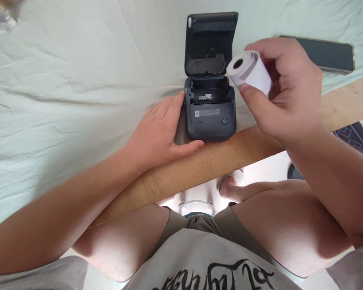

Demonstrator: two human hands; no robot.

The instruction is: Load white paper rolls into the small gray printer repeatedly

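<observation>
A small dark label printer (211,127) stands near the table's front edge with its lid (210,44) tipped up and back. Its paper bay shows, with no roll inside. My left hand (163,131) lies along the printer's left side, fingers stretched out, thumb extended at its front left corner. To the right of the raised lid, my right hand (287,88) grips a white paper roll (254,72) between thumb and fingers. The roll's dark core hole faces left toward the printer, and it hangs above the table.
A phone (326,54) with a dark screen lies behind my right hand. Pale green cloth (93,60) covers the table, leaving a bare wooden edge (175,177) in front. A shiny clear wrapper (1,18) is at the top left corner. My legs are below the edge.
</observation>
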